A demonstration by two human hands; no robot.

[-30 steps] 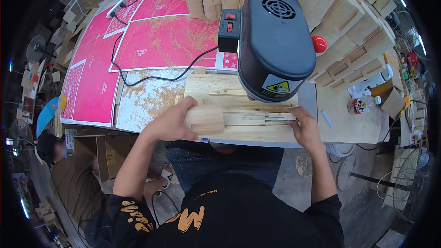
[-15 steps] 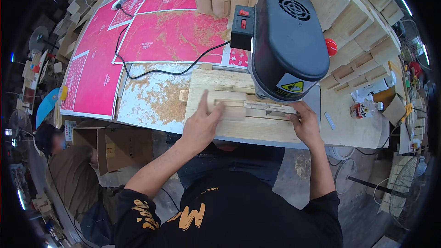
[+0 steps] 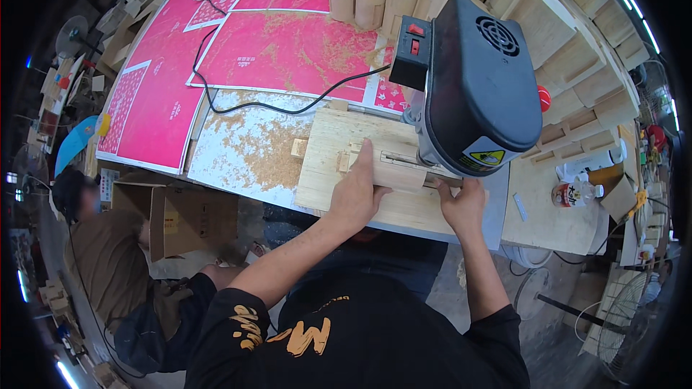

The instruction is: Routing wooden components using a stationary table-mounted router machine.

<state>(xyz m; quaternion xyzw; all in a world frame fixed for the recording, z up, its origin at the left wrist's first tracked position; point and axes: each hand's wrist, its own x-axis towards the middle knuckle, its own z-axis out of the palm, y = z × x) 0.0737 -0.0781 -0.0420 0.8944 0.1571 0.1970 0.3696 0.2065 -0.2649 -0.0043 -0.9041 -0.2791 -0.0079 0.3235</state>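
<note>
A pale wooden block (image 3: 398,175) with a long narrow slot lies on a flat wooden board (image 3: 339,132), under the head of a black bench drill press (image 3: 476,86). My left hand (image 3: 357,198) grips the block's left end, thumb on the near side and index finger stretched along the end. At the other end my right hand (image 3: 463,205) pinches it between thumb and fingers, close beneath the machine head. The drill's tip and the part of the block under it are partly hidden.
Small wooden stops (image 3: 298,148) sit by the board's left edge. Sawdust (image 3: 267,155) covers the bench left of it. A black cord (image 3: 288,111) crosses pink printed sheets (image 3: 288,54). Carved wooden pieces (image 3: 584,65) are stacked behind; a bottle (image 3: 577,192) stands right. Someone sits at left.
The blurred block by my left hand now lies still beneath the drill head. My left hand has closed on its left end; my right hand stays at the right end. The view has shifted slightly.
</note>
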